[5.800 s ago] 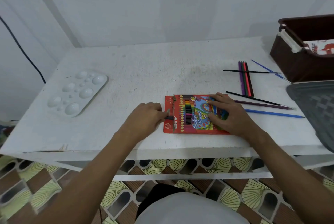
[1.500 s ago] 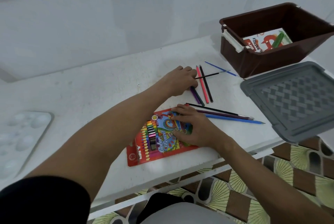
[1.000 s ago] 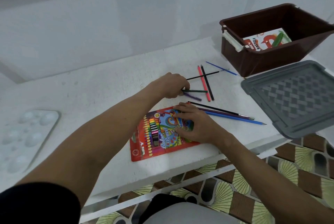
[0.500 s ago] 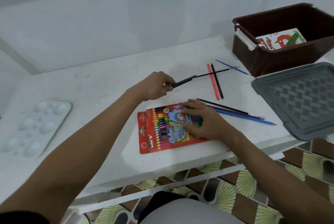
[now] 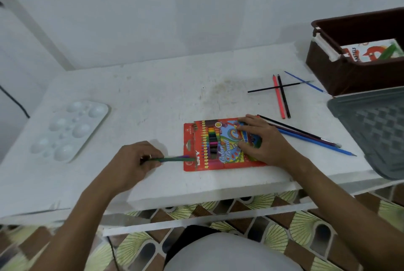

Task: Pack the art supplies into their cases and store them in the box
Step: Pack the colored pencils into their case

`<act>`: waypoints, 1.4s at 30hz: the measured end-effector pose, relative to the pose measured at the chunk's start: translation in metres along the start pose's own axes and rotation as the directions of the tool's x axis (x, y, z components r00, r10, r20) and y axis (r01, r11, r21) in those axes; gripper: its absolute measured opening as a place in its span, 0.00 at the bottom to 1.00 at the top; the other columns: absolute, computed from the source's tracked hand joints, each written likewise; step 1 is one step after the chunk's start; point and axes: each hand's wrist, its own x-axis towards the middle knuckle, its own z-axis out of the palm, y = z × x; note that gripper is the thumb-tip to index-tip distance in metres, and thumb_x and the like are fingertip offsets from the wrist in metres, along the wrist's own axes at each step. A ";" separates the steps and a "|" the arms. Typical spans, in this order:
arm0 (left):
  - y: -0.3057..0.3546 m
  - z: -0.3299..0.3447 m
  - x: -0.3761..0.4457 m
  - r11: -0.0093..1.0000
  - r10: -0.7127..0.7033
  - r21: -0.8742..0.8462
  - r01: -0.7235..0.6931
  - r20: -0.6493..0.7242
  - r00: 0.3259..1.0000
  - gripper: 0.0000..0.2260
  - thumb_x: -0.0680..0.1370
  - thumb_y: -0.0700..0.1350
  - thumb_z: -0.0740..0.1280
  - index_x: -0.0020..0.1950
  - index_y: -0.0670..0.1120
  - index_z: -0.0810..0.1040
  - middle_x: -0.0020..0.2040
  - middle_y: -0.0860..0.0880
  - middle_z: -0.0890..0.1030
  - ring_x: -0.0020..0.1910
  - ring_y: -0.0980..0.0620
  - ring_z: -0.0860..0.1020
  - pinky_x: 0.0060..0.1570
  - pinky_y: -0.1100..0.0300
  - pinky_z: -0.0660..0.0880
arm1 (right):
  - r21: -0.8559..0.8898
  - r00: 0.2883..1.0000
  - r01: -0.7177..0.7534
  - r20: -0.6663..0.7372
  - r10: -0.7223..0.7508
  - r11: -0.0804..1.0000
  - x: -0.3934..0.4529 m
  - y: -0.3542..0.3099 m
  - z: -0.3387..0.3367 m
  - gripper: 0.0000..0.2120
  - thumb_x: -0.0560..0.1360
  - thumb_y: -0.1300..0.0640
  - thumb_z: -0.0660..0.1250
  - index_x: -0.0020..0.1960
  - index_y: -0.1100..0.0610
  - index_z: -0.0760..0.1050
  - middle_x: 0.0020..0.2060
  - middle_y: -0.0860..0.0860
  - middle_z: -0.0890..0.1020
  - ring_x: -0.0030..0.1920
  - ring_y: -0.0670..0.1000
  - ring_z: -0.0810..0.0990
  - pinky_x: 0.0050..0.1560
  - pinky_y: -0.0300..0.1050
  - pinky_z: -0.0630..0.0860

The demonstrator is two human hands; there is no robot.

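Note:
A red colour pencil case lies flat near the table's front edge. My right hand presses flat on its right half. My left hand is closed around a green and a purple pencil, whose tips touch the case's left end. A red pencil and a dark pencil lie side by side further back, crossed by a thin black brush. Right of the case lie a blue pencil and a dark brush. The brown box stands at the back right.
A pastels pack lies inside the brown box. The grey lid rests at the table's right edge. A white paint palette sits at the left. A thin blue brush lies beside the box. A wall runs behind the table.
My left hand picked up the green and purple pencils from the loose group and carried them left and down to the case's left end. My right hand stayed on the case.

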 end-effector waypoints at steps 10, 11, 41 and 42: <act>0.006 0.021 0.012 0.985 0.164 0.062 -0.162 -0.033 0.986 0.10 0.73 0.37 0.72 0.53 0.45 0.84 0.47 0.49 0.82 0.39 0.57 0.75 0.40 0.75 0.67 | -0.012 0.999 -0.001 0.032 0.002 1.000 -0.002 -0.001 -0.002 0.24 0.73 0.48 0.70 0.67 0.54 0.73 0.70 0.48 0.69 0.73 0.47 0.60 0.73 0.52 0.61; 0.008 0.022 0.014 0.984 0.169 0.053 -0.167 -0.033 0.985 0.10 0.73 0.38 0.71 0.54 0.45 0.84 0.47 0.49 0.82 0.39 0.56 0.75 0.40 0.73 0.68 | -0.012 0.999 -0.001 0.034 0.001 1.000 -0.002 -0.001 -0.002 0.25 0.73 0.47 0.70 0.67 0.54 0.73 0.70 0.48 0.69 0.73 0.47 0.60 0.73 0.52 0.61; 0.025 0.042 0.006 0.991 0.076 -0.098 -0.087 -0.108 0.991 0.16 0.71 0.49 0.74 0.58 0.48 0.80 0.52 0.56 0.76 0.48 0.58 0.76 0.47 0.74 0.70 | -0.009 1.000 0.014 0.022 -0.014 1.000 -0.001 0.002 0.000 0.24 0.73 0.47 0.70 0.66 0.53 0.73 0.69 0.48 0.70 0.72 0.44 0.59 0.72 0.50 0.61; 0.020 0.039 0.002 0.995 0.055 -0.077 -0.064 -0.111 0.992 0.16 0.72 0.49 0.74 0.58 0.48 0.80 0.52 0.56 0.76 0.48 0.58 0.76 0.46 0.75 0.68 | -0.008 1.000 0.014 0.022 -0.014 1.000 -0.001 0.002 0.001 0.25 0.73 0.46 0.69 0.67 0.53 0.73 0.69 0.48 0.70 0.72 0.44 0.58 0.72 0.50 0.61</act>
